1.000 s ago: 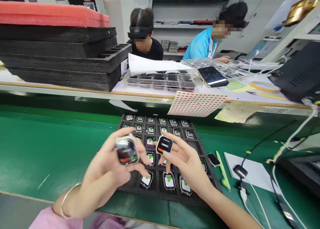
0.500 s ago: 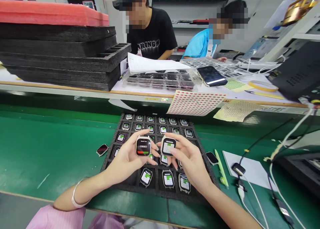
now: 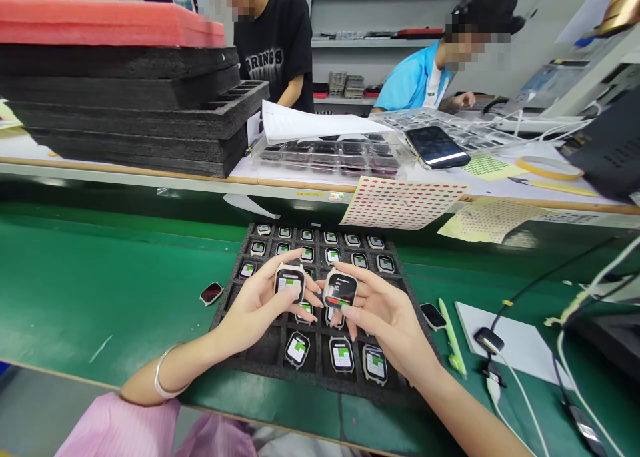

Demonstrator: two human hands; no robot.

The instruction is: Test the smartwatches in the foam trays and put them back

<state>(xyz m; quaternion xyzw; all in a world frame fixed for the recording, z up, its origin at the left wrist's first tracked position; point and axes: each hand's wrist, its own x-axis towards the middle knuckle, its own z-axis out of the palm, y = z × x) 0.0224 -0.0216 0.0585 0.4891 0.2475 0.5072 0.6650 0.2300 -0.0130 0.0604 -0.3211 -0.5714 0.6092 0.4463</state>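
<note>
My left hand (image 3: pixel 255 304) holds a small smartwatch body (image 3: pixel 289 282) with a lit white and green screen, fingers closed round it. My right hand (image 3: pixel 383 314) grips a second watch body (image 3: pixel 340 290) whose screen shows a red bar. Both hands hover over a black foam tray (image 3: pixel 250 350) on the green belt, its pockets filled with several more watch bodies with lit screens, such as one in the front row (image 3: pixel 342 354).
A loose dark watch body (image 3: pixel 211 292) lies left of the tray, another (image 3: pixel 433 316) and a green pen (image 3: pixel 453 337) on its right. White paper and charging cables (image 3: pixel 493 350) sit further right. Stacked foam trays (image 3: pixel 130 110), a clear tray, a phone (image 3: pixel 437 146) and two seated people are beyond.
Both hands have lowered towards the tray and drawn closer together. The left watch's screen now shows green, the right one a red bar. The person in black opposite has stood up.
</note>
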